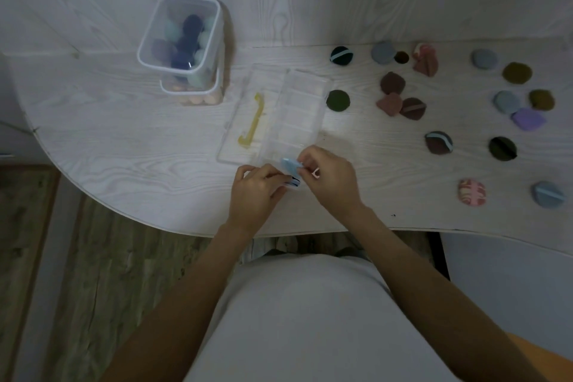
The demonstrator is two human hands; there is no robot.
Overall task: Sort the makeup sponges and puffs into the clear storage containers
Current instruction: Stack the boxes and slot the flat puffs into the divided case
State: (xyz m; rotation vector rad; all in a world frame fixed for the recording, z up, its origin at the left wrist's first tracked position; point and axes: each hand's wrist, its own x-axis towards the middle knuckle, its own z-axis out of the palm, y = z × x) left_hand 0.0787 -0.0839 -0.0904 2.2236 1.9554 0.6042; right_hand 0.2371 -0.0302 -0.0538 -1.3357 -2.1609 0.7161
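Both hands meet at the near end of a flat clear compartment box (305, 102) lying open on the white table (124, 149). My right hand (328, 177) pinches a light blue puff (290, 164) over the box's nearest corner. My left hand (255, 187) grips a dark puff with a blue strap (294, 182) just below it. The box's clear lid (245, 115), with a yellow latch (252, 121), lies folded out to the left. Several puffs in dark green, brown, blue, pink and purple lie scattered on the right, such as a dark green one (338, 100).
A tall clear tub (183, 43) holding several round sponges in blue, mint and purple stands at the back left, on another clear container (198, 93) with orange pieces. The table's curved front edge runs just below my hands. A patterned pink puff (472, 192) lies near the front right.
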